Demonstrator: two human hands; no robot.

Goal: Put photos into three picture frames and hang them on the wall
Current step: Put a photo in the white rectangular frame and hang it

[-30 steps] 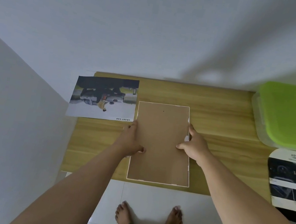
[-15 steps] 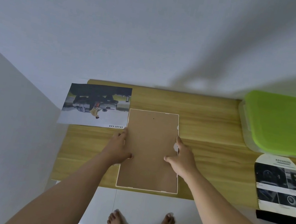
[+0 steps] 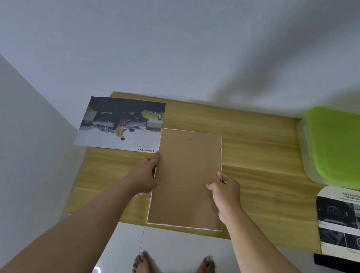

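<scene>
**Frame face down on the counter, a hand on each long edge**

We take the picture frame [image 3: 187,180] as our landmark. It lies back-up on the counter [image 3: 264,149], a tall rectangle of matte brown fibreboard with a thin pale rim showing along its edges and a small dark dot near its far end. Its near edge sits almost flush with the counter's front edge.

Our left hand [image 3: 145,177] rests against the frame's left edge, fingers curled along it; the fingertips are hidden by the hand itself, so we cannot tell how firmly they grip. Our right hand [image 3: 226,192] holds the right edge, thumb laid on the backing board and fingers wrapped around the rim in a pinch.

Left of the frame, its corner touching the frame's far left side, lies a glossy photo [image 3: 122,124] of a car, printed "SMART CAR" and upside down to us; its left part overhangs the counter. Well to the right of the frame sits a clear plastic box with a smooth lime-green lid [image 3: 349,149], cut off by the picture's edge. Nearer than the box lies a second photo [image 3: 349,224], round-topped, headed "ADVANCED", its smaller print too blurred to read.

The counter is light wood-grain laminate with rounded corners. Below the frame, bare feet stand on glossy white floor tiles [image 3: 169,243].
</scene>
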